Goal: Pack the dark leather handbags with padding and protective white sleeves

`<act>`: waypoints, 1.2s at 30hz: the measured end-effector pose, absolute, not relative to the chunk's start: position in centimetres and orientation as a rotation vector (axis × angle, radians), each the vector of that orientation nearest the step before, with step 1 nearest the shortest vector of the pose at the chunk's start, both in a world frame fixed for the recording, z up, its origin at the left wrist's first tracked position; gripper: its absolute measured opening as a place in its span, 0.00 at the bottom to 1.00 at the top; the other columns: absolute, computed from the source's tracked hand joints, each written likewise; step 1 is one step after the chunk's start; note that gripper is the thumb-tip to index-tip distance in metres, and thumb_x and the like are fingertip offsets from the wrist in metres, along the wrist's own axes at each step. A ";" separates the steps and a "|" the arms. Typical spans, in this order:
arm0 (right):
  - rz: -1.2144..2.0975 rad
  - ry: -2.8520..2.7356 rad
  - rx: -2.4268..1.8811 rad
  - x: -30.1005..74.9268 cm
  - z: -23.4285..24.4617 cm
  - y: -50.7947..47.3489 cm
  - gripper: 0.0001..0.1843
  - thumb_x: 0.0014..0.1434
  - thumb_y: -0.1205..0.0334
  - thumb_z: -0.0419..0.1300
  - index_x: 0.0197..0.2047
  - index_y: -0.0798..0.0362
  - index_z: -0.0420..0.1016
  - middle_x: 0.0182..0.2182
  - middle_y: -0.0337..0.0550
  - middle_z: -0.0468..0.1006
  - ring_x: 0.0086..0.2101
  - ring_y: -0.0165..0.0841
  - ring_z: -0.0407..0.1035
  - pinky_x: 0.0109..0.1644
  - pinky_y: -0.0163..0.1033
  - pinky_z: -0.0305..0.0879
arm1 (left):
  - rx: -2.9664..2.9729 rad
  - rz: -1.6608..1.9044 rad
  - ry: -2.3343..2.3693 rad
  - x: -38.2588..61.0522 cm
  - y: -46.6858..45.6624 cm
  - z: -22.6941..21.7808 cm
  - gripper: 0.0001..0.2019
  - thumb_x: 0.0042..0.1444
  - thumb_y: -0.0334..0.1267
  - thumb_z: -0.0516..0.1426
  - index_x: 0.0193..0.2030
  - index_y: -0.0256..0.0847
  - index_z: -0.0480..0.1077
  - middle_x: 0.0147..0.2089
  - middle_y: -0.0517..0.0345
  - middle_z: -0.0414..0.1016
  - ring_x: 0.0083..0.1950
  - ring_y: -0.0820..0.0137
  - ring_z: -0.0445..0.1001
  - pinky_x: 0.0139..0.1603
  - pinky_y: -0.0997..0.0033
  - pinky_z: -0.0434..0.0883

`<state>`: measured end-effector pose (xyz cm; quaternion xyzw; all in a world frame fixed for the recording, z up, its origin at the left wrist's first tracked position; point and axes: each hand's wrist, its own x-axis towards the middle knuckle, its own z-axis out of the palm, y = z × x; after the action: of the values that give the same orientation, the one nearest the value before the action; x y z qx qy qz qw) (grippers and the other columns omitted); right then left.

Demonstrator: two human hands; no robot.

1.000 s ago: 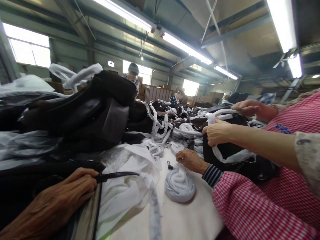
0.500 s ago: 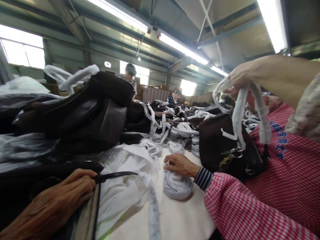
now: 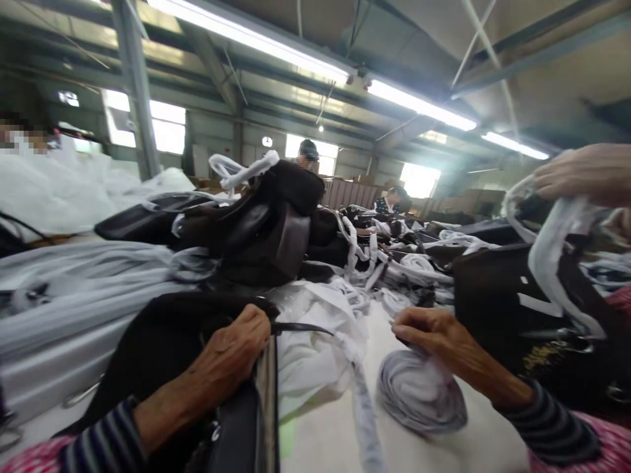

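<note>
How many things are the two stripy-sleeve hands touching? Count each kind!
dark bag, gripped by the left hand: 1
black strap, at that hand's fingertips: 1
coiled white roll, under the right hand: 1
Total: 3

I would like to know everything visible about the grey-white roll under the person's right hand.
The roll is a flat coil of pale grey-white strip, soft like foam or fabric, wound in many loose layers. It lies flat on the white table. The right hand rests on its far edge with fingers bent; whether they pinch the strip is unclear.
</note>
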<state>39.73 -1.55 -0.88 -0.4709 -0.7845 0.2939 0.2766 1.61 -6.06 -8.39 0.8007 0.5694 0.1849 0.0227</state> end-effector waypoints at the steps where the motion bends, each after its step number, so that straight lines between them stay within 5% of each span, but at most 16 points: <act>1: 0.816 -2.134 -1.239 38.5 0.1 -2.6 0.16 0.63 0.50 0.62 0.31 0.55 0.75 0.23 0.34 0.66 0.26 0.28 0.58 0.30 0.35 0.52 | 2.463 0.523 1.809 2.0 -6.5 -7.5 0.14 0.68 0.27 0.44 0.40 0.39 0.69 0.47 0.48 0.70 0.48 0.62 0.71 0.50 0.61 0.74; 7: 0.558 -2.535 -0.975 26.9 1.9 -6.4 0.10 0.64 0.62 0.62 0.31 0.53 0.78 0.27 0.37 0.76 0.32 0.29 0.68 0.39 0.35 0.56 | 2.276 0.690 1.949 2.5 -7.6 -6.0 0.11 0.66 0.29 0.48 0.37 0.38 0.71 0.43 0.47 0.70 0.49 0.56 0.68 0.51 0.57 0.67; 13: 0.112 -2.852 -1.041 18.8 -0.4 -4.2 0.10 0.62 0.63 0.59 0.35 0.57 0.81 0.32 0.50 0.82 0.31 0.35 0.72 0.33 0.38 0.51 | 1.913 0.870 1.909 0.6 -6.7 -6.1 0.10 0.60 0.38 0.55 0.32 0.41 0.75 0.33 0.56 0.76 0.39 0.62 0.74 0.42 0.64 0.64; 36: 0.180 -2.891 -1.198 16.5 -1.2 -1.7 0.13 0.56 0.64 0.60 0.40 0.55 0.86 0.34 0.52 0.84 0.33 0.37 0.76 0.30 0.35 0.53 | 1.776 1.000 1.862 0.1 -6.0 -7.0 0.10 0.54 0.43 0.57 0.30 0.42 0.77 0.34 0.55 0.80 0.40 0.61 0.76 0.38 0.66 0.62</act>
<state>16.53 -1.73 -1.23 -0.3823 -0.9223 0.0573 0.0036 0.11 -6.05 -7.03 0.6316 0.6624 0.3555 0.1893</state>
